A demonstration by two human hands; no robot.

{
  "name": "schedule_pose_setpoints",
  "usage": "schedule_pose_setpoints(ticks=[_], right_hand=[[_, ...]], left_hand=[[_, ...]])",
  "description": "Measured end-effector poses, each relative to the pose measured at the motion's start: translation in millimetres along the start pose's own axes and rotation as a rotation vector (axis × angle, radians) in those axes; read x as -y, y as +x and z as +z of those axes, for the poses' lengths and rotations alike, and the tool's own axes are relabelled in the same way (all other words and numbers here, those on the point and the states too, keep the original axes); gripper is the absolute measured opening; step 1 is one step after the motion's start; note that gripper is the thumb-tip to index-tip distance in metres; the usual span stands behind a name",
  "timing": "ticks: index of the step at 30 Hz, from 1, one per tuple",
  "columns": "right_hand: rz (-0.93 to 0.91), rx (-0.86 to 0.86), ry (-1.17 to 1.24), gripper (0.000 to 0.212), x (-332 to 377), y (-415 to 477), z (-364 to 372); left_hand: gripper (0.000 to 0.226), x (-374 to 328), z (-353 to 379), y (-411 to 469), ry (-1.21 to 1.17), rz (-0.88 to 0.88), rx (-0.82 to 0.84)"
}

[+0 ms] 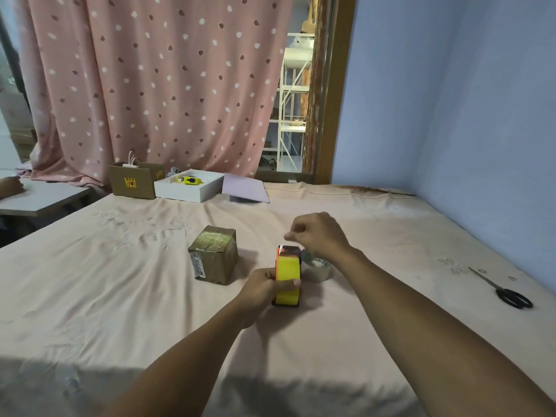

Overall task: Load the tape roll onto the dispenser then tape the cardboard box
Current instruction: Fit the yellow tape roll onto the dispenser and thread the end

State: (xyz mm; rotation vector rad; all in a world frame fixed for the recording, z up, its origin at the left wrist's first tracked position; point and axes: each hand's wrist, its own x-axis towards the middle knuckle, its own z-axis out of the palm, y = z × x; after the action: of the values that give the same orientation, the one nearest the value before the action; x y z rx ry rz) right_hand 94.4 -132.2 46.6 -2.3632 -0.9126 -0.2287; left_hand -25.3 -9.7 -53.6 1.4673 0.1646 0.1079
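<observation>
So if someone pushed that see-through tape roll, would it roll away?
Probably not right now: the clear tape roll seems to lie flat on the soft sheet, so a push would likely just slide it. Stood on its edge, it might roll, though the wrinkly cloth could slow it. It looks hollow, so it is probably light to lift.

Cardboard box (214, 256) left of dispenser (288, 276), tape roll (317, 267) just right, scissors (501, 289) far right
</observation>
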Motion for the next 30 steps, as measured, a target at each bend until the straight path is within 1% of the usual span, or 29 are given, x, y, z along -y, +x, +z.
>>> schedule_pose_setpoints(ticks=[2,6,8,10,12,14,16,20,23,24,27,28,30], right_hand=[[0.047,-0.020,0.068,0.018,-7.8,4.3,-4.9],[0.045,0.122,0.104,0.017,-7.8,4.7,-6.0],[0.039,0.168,0.092,0.020,-6.2,2.6,-1.1],[0.068,0.202,0.102,0.023,-10.6,0.1,4.2],[0.105,0.229,0.136,0.024,-18.0,-3.3,9.1],[0.125,0.230,0.186,0.023,-23.6,-6.1,13.2],[0.118,0.194,0.202,0.021,-23.8,-7.6,15.6],[0.066,0.112,0.149,0.021,-22.0,-4.6,19.4],[0.057,0.061,0.105,0.022,-20.2,-4.3,21.1],[0.057,0.041,0.089,0.022,-19.8,-4.8,21.2],[0.103,-0.036,0.064,0.023,-23.5,-3.5,18.2],[0.121,-0.031,0.073,0.022,-26.2,-2.7,16.5],[0.131,0.059,0.125,0.020,-28.7,-3.1,12.4]], left_hand=[[0.035,2.1,2.6,-5.8,0.029,0.006,0.023],[0.049,1.3,3.2,-12.6,-0.010,-0.022,0.033],[0.049,-1.4,4.5,-16.2,-0.058,-0.048,0.020],[0.046,-2.3,7.2,-18.5,-0.054,-0.045,-0.011],[0.055,-1.0,10.0,-21.1,-0.033,-0.033,-0.024],[0.068,1.0,11.0,-22.7,-0.035,-0.031,-0.030],[0.070,1.5,11.0,-25.5,-0.046,-0.025,-0.039],[0.065,2.9,12.6,-28.7,-0.048,-0.019,-0.038],[0.044,0.1,14.7,-31.7,-0.046,-0.007,-0.030],[0.040,-0.2,15.0,-32.5,-0.043,-0.002,-0.023],[0.041,0.1,16.4,-37.5,-0.006,-0.003,0.006],[0.042,1.0,16.5,-39.9,-0.002,-0.006,0.014],[0.043,-1.3,17.1,-44.2,-0.002,-0.013,0.025]])
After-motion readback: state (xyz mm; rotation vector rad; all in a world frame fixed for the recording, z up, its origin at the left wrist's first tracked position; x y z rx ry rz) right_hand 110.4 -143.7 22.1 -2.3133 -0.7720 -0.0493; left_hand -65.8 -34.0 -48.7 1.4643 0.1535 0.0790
